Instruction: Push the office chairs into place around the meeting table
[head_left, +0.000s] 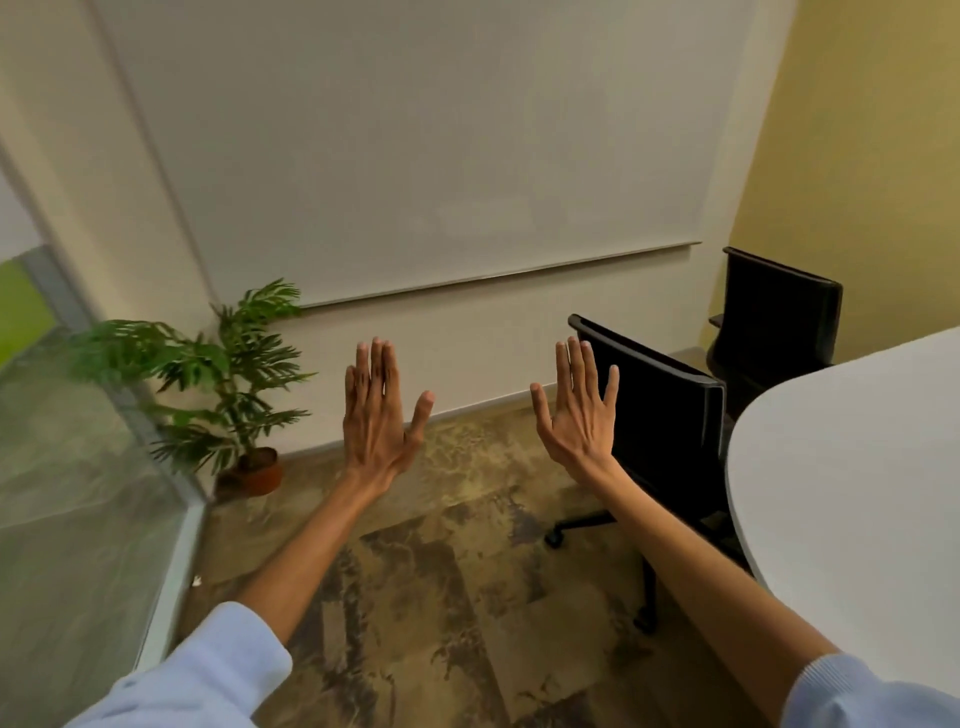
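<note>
Meeting room, mottled floor (441, 597), whiteboard (415, 156) at 12 | white surface (857, 493) at 3 | near chair (660, 431) at 2, tucked against surface edge; far chair (779, 317) at 1, by yellow wall | potted plant (234, 384) at 10 | left hand (376, 415), right hand (579, 415) raised, fingers spread flat, grasping nothing.

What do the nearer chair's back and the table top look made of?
Nearer chair: back looks like black mesh or fabric, matte, in a thin dark frame; which one is unclear. Table: smooth white top, probably laminate, with an even soft sheen and no grain.
</note>
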